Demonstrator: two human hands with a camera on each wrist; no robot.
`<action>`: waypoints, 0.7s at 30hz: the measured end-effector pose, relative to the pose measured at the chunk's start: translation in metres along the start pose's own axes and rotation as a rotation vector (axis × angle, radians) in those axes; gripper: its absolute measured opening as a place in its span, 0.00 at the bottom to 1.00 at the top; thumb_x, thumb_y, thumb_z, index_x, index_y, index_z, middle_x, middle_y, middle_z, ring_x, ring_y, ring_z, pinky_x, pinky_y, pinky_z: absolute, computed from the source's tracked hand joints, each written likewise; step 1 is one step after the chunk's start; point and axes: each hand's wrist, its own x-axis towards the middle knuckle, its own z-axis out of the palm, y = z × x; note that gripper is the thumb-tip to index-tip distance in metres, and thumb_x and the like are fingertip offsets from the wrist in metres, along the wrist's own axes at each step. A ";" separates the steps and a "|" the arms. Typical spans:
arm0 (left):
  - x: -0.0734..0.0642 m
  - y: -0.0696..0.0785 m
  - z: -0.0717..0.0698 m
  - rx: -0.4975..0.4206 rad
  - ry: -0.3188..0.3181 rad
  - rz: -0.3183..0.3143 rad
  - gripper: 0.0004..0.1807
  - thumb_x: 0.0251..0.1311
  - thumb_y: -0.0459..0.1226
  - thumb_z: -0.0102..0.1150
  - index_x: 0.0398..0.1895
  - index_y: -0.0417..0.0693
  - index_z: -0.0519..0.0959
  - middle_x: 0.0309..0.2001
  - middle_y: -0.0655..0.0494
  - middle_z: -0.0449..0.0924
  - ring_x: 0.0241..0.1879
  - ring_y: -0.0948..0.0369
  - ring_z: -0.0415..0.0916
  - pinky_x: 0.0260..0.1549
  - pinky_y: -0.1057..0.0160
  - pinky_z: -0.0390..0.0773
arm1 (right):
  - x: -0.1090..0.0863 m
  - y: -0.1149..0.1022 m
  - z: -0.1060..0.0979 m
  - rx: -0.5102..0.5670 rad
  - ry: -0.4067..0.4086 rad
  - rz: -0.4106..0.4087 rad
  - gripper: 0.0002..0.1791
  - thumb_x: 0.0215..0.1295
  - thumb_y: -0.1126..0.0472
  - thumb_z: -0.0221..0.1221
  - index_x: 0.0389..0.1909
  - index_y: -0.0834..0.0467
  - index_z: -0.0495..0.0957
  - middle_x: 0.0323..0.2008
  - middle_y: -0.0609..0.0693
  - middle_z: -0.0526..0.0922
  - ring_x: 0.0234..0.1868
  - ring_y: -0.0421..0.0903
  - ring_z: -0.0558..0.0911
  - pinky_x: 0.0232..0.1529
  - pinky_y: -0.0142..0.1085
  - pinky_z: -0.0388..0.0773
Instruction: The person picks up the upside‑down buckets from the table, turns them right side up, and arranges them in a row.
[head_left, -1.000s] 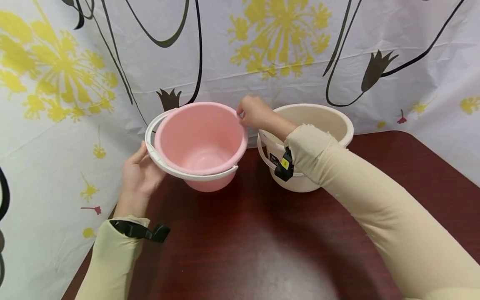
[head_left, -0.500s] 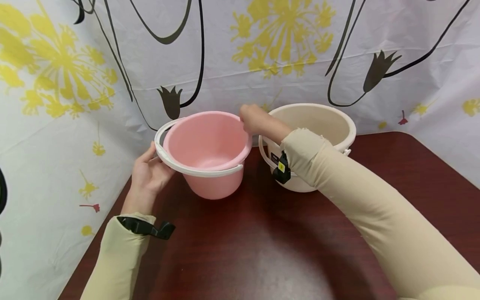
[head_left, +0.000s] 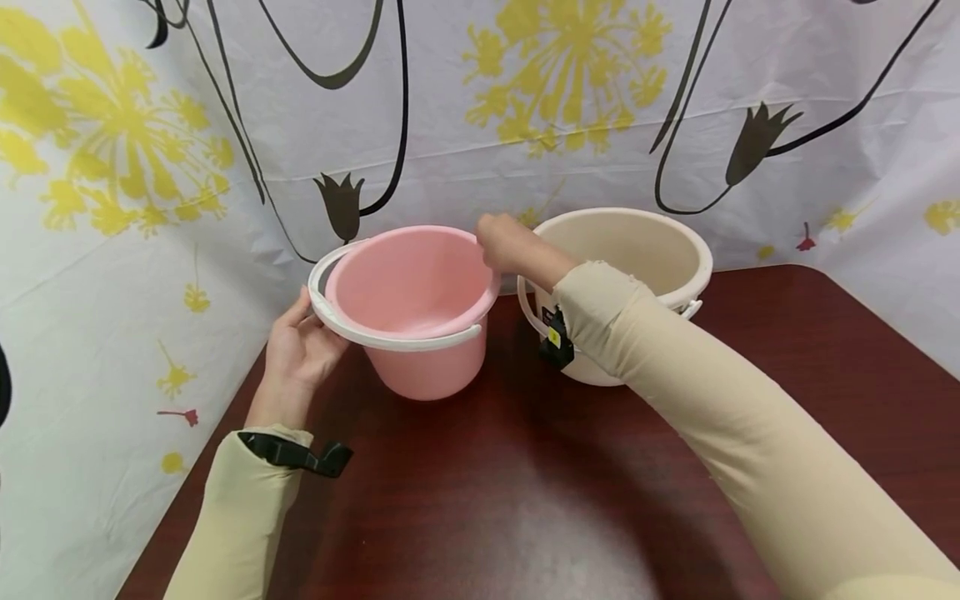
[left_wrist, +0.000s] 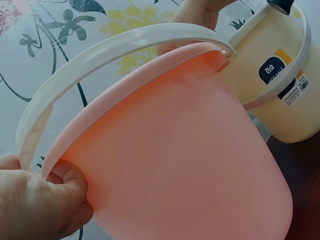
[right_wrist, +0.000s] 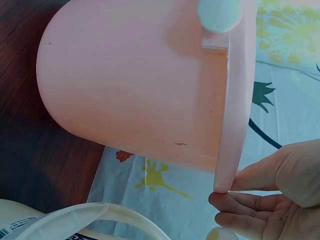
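Observation:
A pink bucket [head_left: 429, 373] with a white handle [head_left: 397, 342] stands low over the table, its mouth tipped slightly toward me. My left hand [head_left: 302, 350] grips its left side, the fingers curled at the rim and handle in the left wrist view. On the far right side, my right hand [head_left: 517, 248] pinches the rim between thumb and fingers, as the right wrist view shows. Just to the right stands a cream bucket [head_left: 693, 250] with its own handle hanging down. My right forearm partly covers it.
The dark red-brown table [head_left: 450, 500] reaches toward me in front of the buckets. A white sheet [head_left: 450, 100] printed with yellow and dark flowers hangs behind and along the left side. A label [left_wrist: 280, 75] marks the cream bucket's side.
Over the last second the pink bucket has come down and slightly right, sitting more upright, with both hands still on it. During the last half second it has barely moved.

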 end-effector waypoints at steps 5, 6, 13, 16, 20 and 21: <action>0.002 0.002 -0.001 -0.030 0.044 0.002 0.14 0.67 0.37 0.49 0.53 0.42 0.71 0.56 0.52 0.69 0.65 0.64 0.55 0.45 0.51 0.74 | 0.003 -0.001 0.002 -0.016 -0.019 0.011 0.09 0.62 0.73 0.45 0.38 0.68 0.73 0.39 0.62 0.75 0.38 0.54 0.76 0.39 0.41 0.74; 0.003 0.003 -0.001 -0.038 0.055 0.004 0.14 0.66 0.37 0.49 0.52 0.42 0.71 0.54 0.51 0.71 0.64 0.64 0.56 0.45 0.51 0.74 | 0.004 -0.001 0.002 -0.023 -0.018 0.012 0.09 0.62 0.73 0.45 0.38 0.68 0.73 0.40 0.62 0.75 0.38 0.54 0.76 0.39 0.42 0.74; 0.006 0.006 -0.001 -0.066 0.093 0.013 0.15 0.66 0.37 0.50 0.53 0.41 0.70 0.56 0.52 0.70 0.64 0.65 0.56 0.49 0.54 0.73 | 0.007 -0.004 0.003 -0.038 -0.007 0.011 0.08 0.62 0.73 0.45 0.38 0.68 0.72 0.39 0.62 0.75 0.38 0.54 0.76 0.39 0.42 0.75; 0.007 0.008 -0.004 -0.070 0.098 0.022 0.15 0.66 0.37 0.50 0.53 0.41 0.69 0.57 0.53 0.69 0.65 0.65 0.55 0.50 0.55 0.72 | 0.008 -0.006 0.004 -0.035 -0.007 0.010 0.08 0.62 0.74 0.45 0.38 0.68 0.71 0.38 0.61 0.74 0.36 0.53 0.75 0.38 0.42 0.75; 0.010 0.010 -0.008 -0.084 0.093 0.023 0.16 0.66 0.37 0.49 0.54 0.41 0.69 0.57 0.52 0.70 0.65 0.66 0.54 0.53 0.55 0.70 | 0.011 -0.006 0.005 -0.047 -0.005 0.003 0.08 0.62 0.73 0.45 0.37 0.68 0.71 0.37 0.61 0.74 0.35 0.53 0.75 0.38 0.42 0.75; 0.010 0.010 -0.009 -0.088 0.092 0.021 0.16 0.66 0.36 0.49 0.54 0.41 0.69 0.57 0.52 0.70 0.65 0.66 0.55 0.54 0.55 0.69 | 0.011 -0.006 0.005 -0.050 -0.007 0.002 0.08 0.62 0.73 0.44 0.37 0.68 0.72 0.37 0.61 0.75 0.35 0.53 0.75 0.38 0.42 0.74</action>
